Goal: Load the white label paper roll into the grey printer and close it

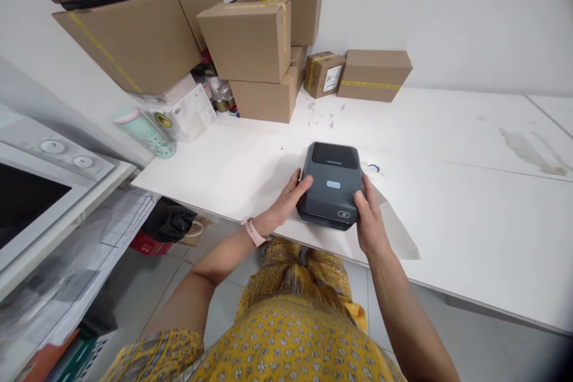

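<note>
A dark grey box-shaped device (329, 197), with a glossy black panel at its far end and a small light blue label, is at the white table's front edge. My left hand (286, 198) grips its left side, thumb on the top edge. On the right side my right hand (369, 218) holds it, with the thumb near the front right corner. The undersides of both hands' grips are hidden. A white sheet (396, 230) lies beside the device, partly behind my right hand. Just past the device's right side sits a small blue-and-white round item (373, 168).
Cardboard boxes (244, 42) are stacked at the back left, and two smaller ones (373, 74) stand against the wall. A mint green tumbler (150, 134) leans near a white carton (190, 113). At the far left is a white microwave (67, 161). The table's front edge (215, 213) runs below my hands.
</note>
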A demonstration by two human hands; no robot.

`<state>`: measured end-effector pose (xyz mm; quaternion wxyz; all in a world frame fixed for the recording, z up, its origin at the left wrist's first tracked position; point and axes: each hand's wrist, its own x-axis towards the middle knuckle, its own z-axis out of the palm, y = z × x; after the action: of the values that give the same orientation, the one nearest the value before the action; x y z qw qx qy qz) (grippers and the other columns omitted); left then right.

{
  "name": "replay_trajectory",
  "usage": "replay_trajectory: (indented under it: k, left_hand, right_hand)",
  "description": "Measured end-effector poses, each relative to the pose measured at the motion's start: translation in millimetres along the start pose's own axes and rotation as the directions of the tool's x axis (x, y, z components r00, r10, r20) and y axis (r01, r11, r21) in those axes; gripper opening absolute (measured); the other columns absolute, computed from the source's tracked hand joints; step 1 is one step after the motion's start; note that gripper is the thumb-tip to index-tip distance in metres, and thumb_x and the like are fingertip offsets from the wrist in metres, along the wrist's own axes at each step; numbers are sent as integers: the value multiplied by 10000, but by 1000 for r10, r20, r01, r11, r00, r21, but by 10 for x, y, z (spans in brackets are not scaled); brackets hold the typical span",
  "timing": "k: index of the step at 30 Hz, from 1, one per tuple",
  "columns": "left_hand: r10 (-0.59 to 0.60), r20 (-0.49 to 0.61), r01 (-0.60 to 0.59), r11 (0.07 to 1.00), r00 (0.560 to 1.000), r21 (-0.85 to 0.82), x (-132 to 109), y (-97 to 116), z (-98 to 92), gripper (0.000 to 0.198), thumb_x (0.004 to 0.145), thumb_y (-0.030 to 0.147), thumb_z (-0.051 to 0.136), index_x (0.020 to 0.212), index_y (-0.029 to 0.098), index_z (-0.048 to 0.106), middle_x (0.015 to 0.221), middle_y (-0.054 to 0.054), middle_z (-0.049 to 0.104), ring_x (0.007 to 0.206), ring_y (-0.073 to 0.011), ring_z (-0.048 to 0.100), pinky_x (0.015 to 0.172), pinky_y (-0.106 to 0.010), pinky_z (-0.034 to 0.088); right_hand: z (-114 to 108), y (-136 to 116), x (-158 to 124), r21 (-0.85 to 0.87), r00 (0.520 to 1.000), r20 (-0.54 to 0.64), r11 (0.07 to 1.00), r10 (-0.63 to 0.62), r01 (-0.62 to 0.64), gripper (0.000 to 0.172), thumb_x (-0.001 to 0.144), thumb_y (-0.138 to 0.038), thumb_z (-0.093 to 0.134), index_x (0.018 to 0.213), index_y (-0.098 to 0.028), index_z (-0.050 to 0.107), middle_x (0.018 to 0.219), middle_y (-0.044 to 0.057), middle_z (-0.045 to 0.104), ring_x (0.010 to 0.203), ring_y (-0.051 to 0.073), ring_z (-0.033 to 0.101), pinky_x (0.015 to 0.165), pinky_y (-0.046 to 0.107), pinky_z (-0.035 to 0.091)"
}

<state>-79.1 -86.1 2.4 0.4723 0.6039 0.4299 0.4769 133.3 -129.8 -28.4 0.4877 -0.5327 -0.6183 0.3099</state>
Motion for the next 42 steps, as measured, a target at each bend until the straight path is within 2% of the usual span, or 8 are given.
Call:
replay_trajectory:
  k: [5, 11, 17, 22, 28, 34, 39, 42]
  left_hand:
    - [138, -405, -85, 985, 904, 148, -398, -117, 179, 325, 1018, 413, 402, 1208, 226, 587, 1242, -89, 640, 1194, -205, 588, 1052, -396, 474]
    - [469, -152, -347, 802, 870, 487, -512, -133, 345, 354, 882, 306, 624, 1218, 204, 571, 1216, -121, 642, 1228, -275, 542, 1074, -523, 438]
    - [487, 7, -427, 760, 874, 490, -345, -137, 399, 106, 868, 335, 691, 889, 233, 712, 951, -41, 764, 1003, -219, 675, 1122, -535, 386]
    - [525, 30, -474, 741, 851, 476, -409, -213, 446, 176, 877, 301, 689, 715, 244, 728, 764, 10, 769, 858, -165, 712, 1157, -490, 347]
    - [635, 93, -584, 630, 767, 512, -502, -258, 413, 176, 920, 245, 630, 787, 253, 744, 833, 22, 785, 882, -143, 711, 1128, -441, 363]
    - [698, 205, -634, 435, 686, 640, -705, -360, 310, 206, 936, 185, 573, 958, 269, 760, 899, -11, 769, 872, -159, 615, 834, -315, 482]
    - [769, 183, -618, 322, 613, 717, -782, -417, 286, 189, 890, 214, 661, 1001, 338, 753, 940, -20, 736, 939, -174, 568, 914, -340, 434]
    - [751, 227, -621, 293, 620, 727, -739, -435, 267, 155, 876, 263, 691, 977, 366, 750, 1020, -13, 738, 1024, -189, 572, 990, -386, 407]
  right_hand:
    - [27, -247, 133, 108, 979, -167, 989, 118, -101, 602, 1003, -572, 279, 1551, -323, 294, 1627, 1, 305, 1500, 225, 285, 1229, 476, 270]
    - [-7, -465, 399, 169, 954, -289, 985, 76, -27, 587, 997, -582, 291, 1487, -291, 434, 1553, 30, 435, 1449, 253, 379, 1206, 499, 302]
    - [-50, -611, 506, 118, 961, -276, 992, -17, 52, 496, 989, -547, 392, 1364, -285, 584, 1460, 37, 549, 1388, 248, 462, 1191, 499, 318]
    - [-62, -607, 477, 101, 960, -273, 991, -59, 90, 435, 973, -532, 457, 1288, -300, 647, 1465, 24, 550, 1408, 233, 438, 1210, 486, 276]
    - [-71, -533, 375, 44, 965, -238, 991, -111, 125, 410, 973, -499, 477, 1300, -308, 634, 1492, 38, 518, 1412, 234, 426, 1204, 491, 274]
    - [-64, -376, 116, -109, 970, -178, 983, -168, 150, 447, 943, -464, 548, 1361, -307, 570, 1538, 66, 453, 1429, 253, 395, 1192, 519, 283]
    - [4, -209, -41, -105, 979, -176, 991, -101, 83, 595, 918, -490, 570, 1470, -320, 432, 1562, 74, 412, 1442, 276, 370, 1184, 557, 278]
    - [51, -145, -88, 2, 985, -174, 1000, 16, -16, 697, 895, -510, 595, 1520, -325, 345, 1578, 71, 390, 1443, 277, 370, 1183, 546, 283]
